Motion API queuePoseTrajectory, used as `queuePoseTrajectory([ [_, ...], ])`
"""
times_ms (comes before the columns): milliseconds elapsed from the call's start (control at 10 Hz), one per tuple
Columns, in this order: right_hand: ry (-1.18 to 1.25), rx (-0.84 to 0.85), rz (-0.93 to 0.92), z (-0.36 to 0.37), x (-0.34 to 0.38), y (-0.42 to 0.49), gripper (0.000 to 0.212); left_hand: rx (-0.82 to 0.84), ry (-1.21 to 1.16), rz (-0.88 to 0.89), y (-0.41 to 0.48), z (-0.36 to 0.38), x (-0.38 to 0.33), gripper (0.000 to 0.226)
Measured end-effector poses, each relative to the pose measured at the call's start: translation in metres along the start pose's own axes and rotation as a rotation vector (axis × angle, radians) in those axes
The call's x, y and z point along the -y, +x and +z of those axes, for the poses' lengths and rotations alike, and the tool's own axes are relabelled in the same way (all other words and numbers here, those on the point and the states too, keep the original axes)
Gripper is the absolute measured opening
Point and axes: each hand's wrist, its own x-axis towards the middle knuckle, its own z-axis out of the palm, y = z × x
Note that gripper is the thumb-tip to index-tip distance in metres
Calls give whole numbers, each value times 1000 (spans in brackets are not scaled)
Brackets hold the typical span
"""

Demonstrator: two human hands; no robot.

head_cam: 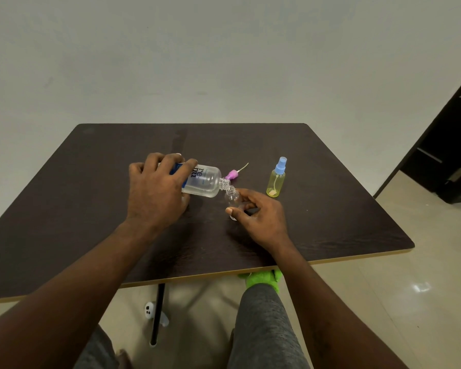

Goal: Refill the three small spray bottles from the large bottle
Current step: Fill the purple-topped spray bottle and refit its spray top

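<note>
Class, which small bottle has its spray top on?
The yellow bottle, standing alone with its blue top; the clear bottle in the right hand is uncapped.

One head-worn wide-angle camera looked forward and down across the dark table (pixel 330 209), close above the left hand (pixel 157 194) and right hand (pixel 262 218).

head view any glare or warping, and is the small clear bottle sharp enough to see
Head view: a bright glare patch on the floor at right; wide-angle warping slightly bows the table near edge; the small clear bottle is in focus but faint against the dark top, partly covered by the right hand.
</note>
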Motion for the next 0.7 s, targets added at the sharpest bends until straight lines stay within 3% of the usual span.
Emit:
queuePoseTrajectory([
  [700,13,-3,-3,-2,4,-1,44,-10,-1,-1,0,-2,-1,77],
])
